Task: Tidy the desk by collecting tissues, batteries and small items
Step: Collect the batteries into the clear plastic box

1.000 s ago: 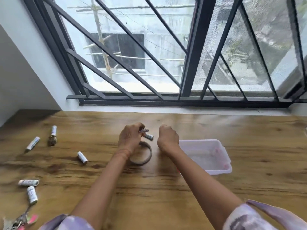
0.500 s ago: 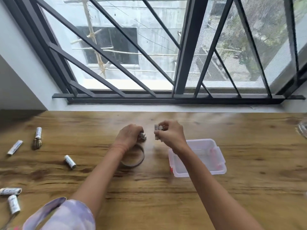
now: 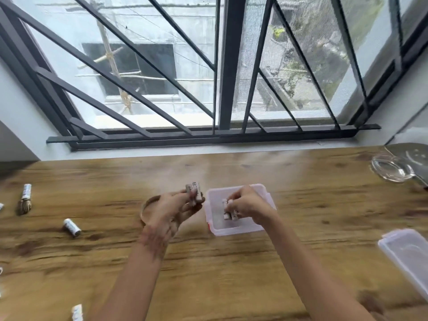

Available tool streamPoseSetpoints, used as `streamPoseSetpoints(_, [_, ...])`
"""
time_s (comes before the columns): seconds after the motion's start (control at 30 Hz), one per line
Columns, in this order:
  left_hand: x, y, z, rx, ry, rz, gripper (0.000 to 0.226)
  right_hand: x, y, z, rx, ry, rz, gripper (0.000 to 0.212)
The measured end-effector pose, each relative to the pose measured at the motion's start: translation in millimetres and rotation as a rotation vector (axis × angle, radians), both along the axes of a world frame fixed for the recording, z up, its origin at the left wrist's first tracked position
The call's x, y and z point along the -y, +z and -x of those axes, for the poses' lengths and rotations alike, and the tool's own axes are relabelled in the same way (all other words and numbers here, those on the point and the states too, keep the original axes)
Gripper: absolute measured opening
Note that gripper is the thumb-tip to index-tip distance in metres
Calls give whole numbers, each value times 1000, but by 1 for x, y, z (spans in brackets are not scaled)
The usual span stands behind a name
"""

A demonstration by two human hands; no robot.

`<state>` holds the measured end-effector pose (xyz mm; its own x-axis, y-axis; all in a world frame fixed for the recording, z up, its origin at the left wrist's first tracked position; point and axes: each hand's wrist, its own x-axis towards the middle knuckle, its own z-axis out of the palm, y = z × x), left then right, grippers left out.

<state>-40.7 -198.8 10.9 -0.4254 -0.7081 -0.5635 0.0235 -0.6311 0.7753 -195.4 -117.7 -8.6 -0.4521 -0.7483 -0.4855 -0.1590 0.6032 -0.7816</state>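
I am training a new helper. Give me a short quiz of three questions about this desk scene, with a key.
1. True or false: the right hand holds batteries over the clear box.
2. What does the left hand hold? A) a tissue B) more batteries C) keys
3. Fill in: a clear lid lies on the desk at the person's far ____ side.
Key: 1 true; 2 B; 3 right.
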Motion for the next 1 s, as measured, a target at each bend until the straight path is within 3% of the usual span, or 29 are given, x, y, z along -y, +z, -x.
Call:
streamPoseSetpoints(0.13, [-16,1,-7,-48,71,-91,13,7,-7,-7,-73,21,-25,14])
streamPoseSetpoints(0.3, [-22,-4,-13,-72,86,-110,7,7,-18,-11,-45,-88,47,21])
streamPoseSetpoints(0.43, [-30,-1,-9,-80,72,-98,8,2,-16,-13,-133,-120,171,22])
streamPoseSetpoints(0.53, [-34,2,3,-81,24,-81,15,-4,-4,-18,159,-192,331,14])
streamPoseSetpoints(0.67, [-40,7,22,-8,-144,-56,31,-11,5,-12,633,-241,279,24])
streamPoseSetpoints(0.77, [-45,14,33,42,-139,-18,31,-15,2,-2,714,-297,234,21])
streamPoseSetpoints(0.87, [-44,9,36,182,-42,214,25,-16,-4,6,630,-308,208,17])
streamPoseSetpoints(0.97, [-49,-5,25,491,-122,675,18,-13,-5,10,492,-267,155,15])
streamPoseSetpoints(1.0, [-52,-8,22,575,-176,787,26,-12,-6,10,458,-261,132,14])
